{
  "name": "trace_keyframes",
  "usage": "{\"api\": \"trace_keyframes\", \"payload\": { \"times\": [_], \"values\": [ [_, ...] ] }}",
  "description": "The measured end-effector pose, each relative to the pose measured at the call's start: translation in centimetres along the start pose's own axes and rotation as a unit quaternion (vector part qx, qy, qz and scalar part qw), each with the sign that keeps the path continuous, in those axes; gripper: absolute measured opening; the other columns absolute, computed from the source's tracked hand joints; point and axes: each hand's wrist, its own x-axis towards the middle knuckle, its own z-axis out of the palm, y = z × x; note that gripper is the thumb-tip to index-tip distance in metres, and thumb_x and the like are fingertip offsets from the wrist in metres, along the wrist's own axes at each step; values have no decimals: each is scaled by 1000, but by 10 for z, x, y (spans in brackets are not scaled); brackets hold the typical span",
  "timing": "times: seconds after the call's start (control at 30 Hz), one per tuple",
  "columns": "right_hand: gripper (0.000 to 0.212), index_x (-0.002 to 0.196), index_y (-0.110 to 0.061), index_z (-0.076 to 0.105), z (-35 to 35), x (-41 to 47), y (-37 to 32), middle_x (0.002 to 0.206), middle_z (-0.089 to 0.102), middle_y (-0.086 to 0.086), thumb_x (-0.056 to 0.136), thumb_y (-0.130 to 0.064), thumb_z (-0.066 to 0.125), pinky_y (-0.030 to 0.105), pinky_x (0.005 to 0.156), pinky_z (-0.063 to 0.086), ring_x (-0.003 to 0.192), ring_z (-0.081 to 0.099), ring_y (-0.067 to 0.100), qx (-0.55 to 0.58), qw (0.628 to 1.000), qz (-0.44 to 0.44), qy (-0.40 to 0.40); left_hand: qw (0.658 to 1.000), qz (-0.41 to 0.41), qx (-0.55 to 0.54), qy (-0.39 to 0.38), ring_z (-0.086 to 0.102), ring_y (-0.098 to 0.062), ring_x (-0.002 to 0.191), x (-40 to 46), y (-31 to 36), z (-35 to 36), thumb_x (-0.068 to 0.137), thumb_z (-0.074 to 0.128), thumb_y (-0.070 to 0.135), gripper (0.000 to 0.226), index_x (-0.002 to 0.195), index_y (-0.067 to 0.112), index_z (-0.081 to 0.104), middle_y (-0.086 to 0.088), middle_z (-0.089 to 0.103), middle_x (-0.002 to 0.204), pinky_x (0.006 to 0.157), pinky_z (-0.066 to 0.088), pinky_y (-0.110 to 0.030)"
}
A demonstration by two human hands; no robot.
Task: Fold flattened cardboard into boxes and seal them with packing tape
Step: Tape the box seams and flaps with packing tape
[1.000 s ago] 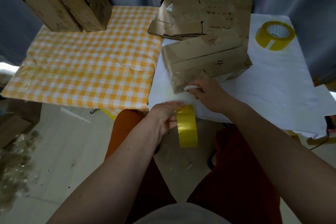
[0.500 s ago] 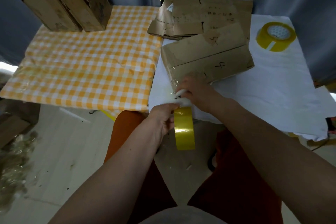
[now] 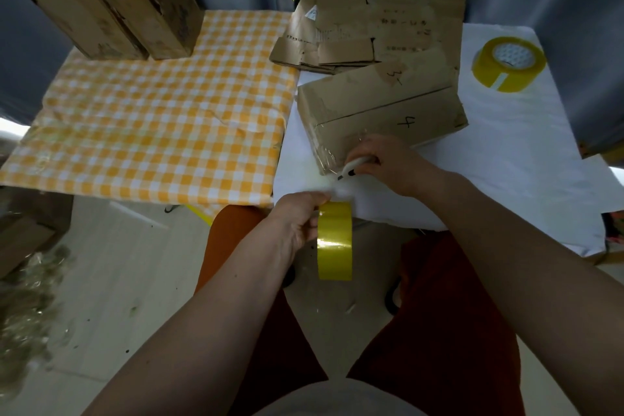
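Observation:
A folded brown cardboard box (image 3: 388, 111), marked 3 and 4, lies on the white-covered table (image 3: 506, 152). Clear tape shines on its near left corner. My left hand (image 3: 300, 223) grips a yellow tape roll (image 3: 335, 241) held on edge just below the table's front edge. My right hand (image 3: 381, 162) holds a small white cutter (image 3: 351, 168) at the box's near corner, its dark tip pointing down and left toward the roll.
A stack of flattened cardboard (image 3: 371, 34) lies behind the box. A second yellow tape roll (image 3: 508, 64) sits at the back right. Two finished boxes (image 3: 101, 3) stand on the yellow checked table (image 3: 152, 132). Crumpled tape scraps (image 3: 27, 307) lie on the floor, left.
My right hand has moved up onto the box's near corner with the cutter. The left hand and its tape roll have stayed in nearly the same place.

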Motion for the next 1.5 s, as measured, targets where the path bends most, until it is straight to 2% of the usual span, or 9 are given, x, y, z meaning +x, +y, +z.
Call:
{"api": "trace_keyframes", "payload": {
  "times": [0.2,0.33,0.63,0.83,0.93,1.03,1.2,1.37,1.5],
  "values": [
    [16,103,-9,70,-16,-1,15,89,50,-2,88,-10,64,25,69,34,77,45,7,10,999,38,-6,1000,-1,9,6,60,-17,65,-3,1,-8,92,63,14,7,90,10,58,-6,61,76,52,53,-30],
    [17,104,-7,67,-18,-1,0,91,60,0,87,-9,64,9,63,39,77,52,6,109,993,31,19,1000,3,24,-1,57,-17,64,-3,0,-9,93,62,15,11,83,12,58,-6,59,74,47,53,-24],
    [8,84,-12,49,18,10,-9,77,44,-9,89,-13,54,21,61,30,69,38,5,122,992,-34,6,999,6,24,-26,57,-15,61,-6,-1,-8,94,60,17,8,86,15,61,-3,61,68,52,54,-25],
    [4,91,-9,50,21,15,-5,87,50,-3,93,-8,52,28,66,32,77,45,12,151,988,-10,22,999,-12,22,-39,59,-8,43,-13,-25,-8,94,60,13,2,95,11,60,2,61,53,41,47,-22],
    [2,92,-6,53,18,17,-8,84,47,-6,92,-7,55,26,66,34,75,44,10,160,987,0,22,999,11,7,-41,61,-8,49,-15,-28,-11,94,61,14,6,87,15,61,3,63,60,46,50,-23],
    [2,92,-10,57,10,12,-14,86,56,2,91,-10,58,29,70,43,79,52,14,242,966,49,83,997,59,18,-54,60,-9,57,-19,-20,-13,94,61,17,11,82,17,59,3,63,67,53,52,-24],
    [12,100,-9,61,-5,-27,8,87,60,0,91,-17,60,12,61,46,73,57,8,285,935,139,160,990,121,39,-67,60,-8,61,-25,-8,-10,93,62,16,10,84,18,60,6,63,68,54,52,-24],
    [28,105,-6,61,9,-61,75,109,62,16,84,-22,70,36,77,52,92,60,26,213,899,303,234,980,169,80,-70,57,-3,56,-30,-11,3,95,59,16,12,84,19,62,4,59,73,48,46,-20],
    [34,110,-4,58,10,-67,98,116,58,16,83,-22,71,35,83,45,107,56,31,170,896,344,223,972,205,93,-62,54,-5,57,-36,-13,14,95,58,14,13,83,18,61,2,55,74,49,44,-19]
  ]
}}
